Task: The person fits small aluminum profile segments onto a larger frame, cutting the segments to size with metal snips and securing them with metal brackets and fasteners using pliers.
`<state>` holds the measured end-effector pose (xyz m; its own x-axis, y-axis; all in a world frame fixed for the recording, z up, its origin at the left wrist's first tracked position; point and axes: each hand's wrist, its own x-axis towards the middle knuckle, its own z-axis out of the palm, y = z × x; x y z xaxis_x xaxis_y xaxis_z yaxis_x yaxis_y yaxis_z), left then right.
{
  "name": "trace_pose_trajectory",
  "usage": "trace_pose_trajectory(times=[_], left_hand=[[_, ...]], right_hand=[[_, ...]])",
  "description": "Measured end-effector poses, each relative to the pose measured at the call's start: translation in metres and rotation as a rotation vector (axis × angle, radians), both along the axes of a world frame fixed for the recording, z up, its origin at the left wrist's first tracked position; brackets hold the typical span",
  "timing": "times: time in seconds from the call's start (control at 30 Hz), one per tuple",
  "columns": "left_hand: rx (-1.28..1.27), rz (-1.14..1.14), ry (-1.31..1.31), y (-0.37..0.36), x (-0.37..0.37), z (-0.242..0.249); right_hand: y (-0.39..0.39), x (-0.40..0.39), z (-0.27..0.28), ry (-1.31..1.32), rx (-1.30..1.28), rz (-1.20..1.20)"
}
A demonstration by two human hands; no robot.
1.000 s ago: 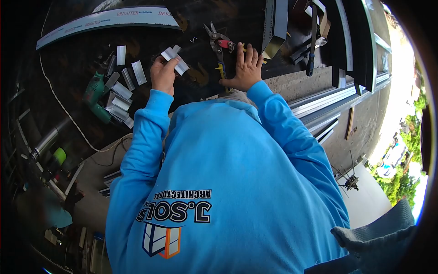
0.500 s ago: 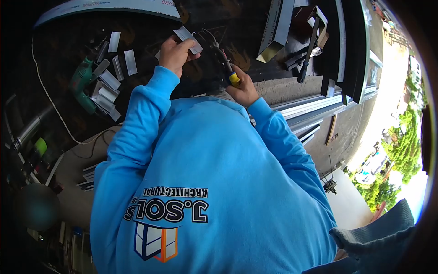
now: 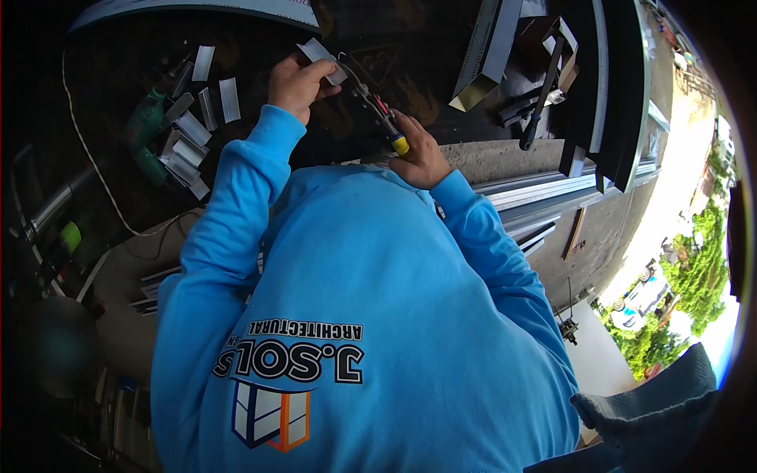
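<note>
Between the thumb and fingers of my left hand (image 3: 293,85) is a short metal channel piece (image 3: 317,51), held over the dark table. My right hand (image 3: 423,154) grips a pair of tin snips (image 3: 372,102) by the yellow-ended handles. The snips point up and left, their jaws right at the near edge of the channel piece. Left of my left hand lie several cut metal pieces (image 3: 189,128), some in a loose pile. A green power drill (image 3: 143,130) rests beside that pile.
A long metal profile (image 3: 485,59) and an open box (image 3: 544,31) are at the upper right, with a dark-handled tool (image 3: 532,130) by them. Long metal bars (image 3: 544,189) lie beyond the table edge. A pale cord (image 3: 87,158) runs along the left.
The snips have swung left and their jaws have come to the edge of the channel piece. My left hand still holds that piece, nearly in place.
</note>
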<state>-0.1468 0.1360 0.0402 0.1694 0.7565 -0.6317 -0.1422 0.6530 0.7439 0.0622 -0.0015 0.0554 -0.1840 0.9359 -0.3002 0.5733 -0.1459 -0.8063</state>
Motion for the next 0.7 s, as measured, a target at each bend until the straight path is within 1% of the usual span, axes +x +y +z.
trace_pose_trajectory(times=[0.1,0.23,0.4,0.43,0.5,0.63,0.7], left_hand=[[0.019,0.011,0.008,0.001,-0.005,0.008],[0.03,0.018,0.019,0.003,-0.009,0.01],[0.029,0.038,0.008,0.004,-0.009,0.009],[0.029,0.045,0.01,0.005,-0.009,0.008],[0.041,0.063,0.0,0.005,-0.012,0.008],[0.026,0.042,0.007,0.006,-0.011,0.011],[0.048,0.03,0.006,0.006,-0.01,0.012]], right_hand=[[0.006,0.0,0.005,-0.042,-0.001,0.02],[0.015,0.003,-0.006,-0.052,0.044,0.052],[0.02,0.002,-0.02,0.012,0.122,0.062],[0.02,0.004,-0.018,0.014,0.121,0.068],[0.023,0.002,-0.003,0.002,0.021,0.093],[0.024,0.006,-0.002,0.02,-0.004,0.121],[0.024,0.005,-0.012,-0.014,0.037,0.11]])
